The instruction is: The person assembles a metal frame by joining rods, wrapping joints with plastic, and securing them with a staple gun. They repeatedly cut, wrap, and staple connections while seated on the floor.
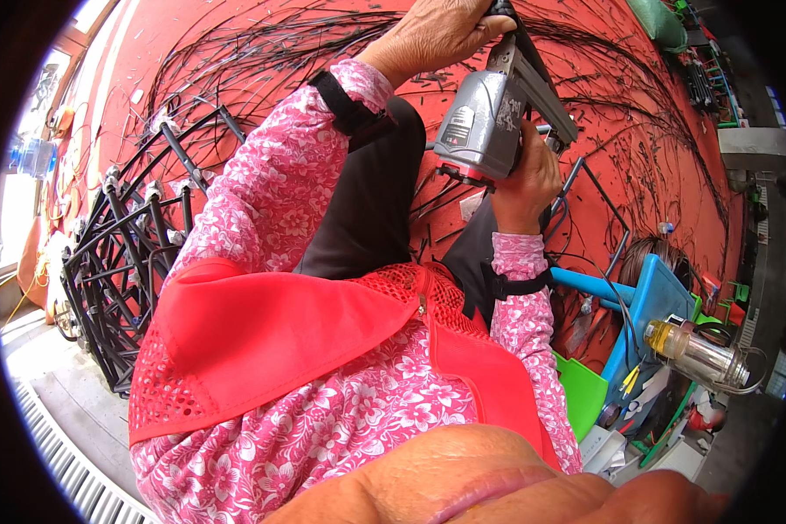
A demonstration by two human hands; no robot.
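Observation:
My right hand (pixel 532 177) is closed around the handle of a grey pneumatic staple gun (pixel 475 124), partly hidden behind its body. The gun's long metal magazine (pixel 543 92) slants down to the right. At the top edge, my left hand (pixel 442 33) grips a black, ribbed-looking piece (pixel 503 9) beside the gun's nose. Most of that piece lies out of view, and whether the nose touches it cannot be told. Both hands are above the red floor covering, beyond my knees.
Black tubular metal frames (pixel 137 242) are piled at the left. Long black strands (pixel 288 46) and short offcuts litter the red floor (pixel 648 157). At the right are a blue plastic stool (pixel 655 295), a clear bottle (pixel 701 354) and a green plastic piece (pixel 580 393).

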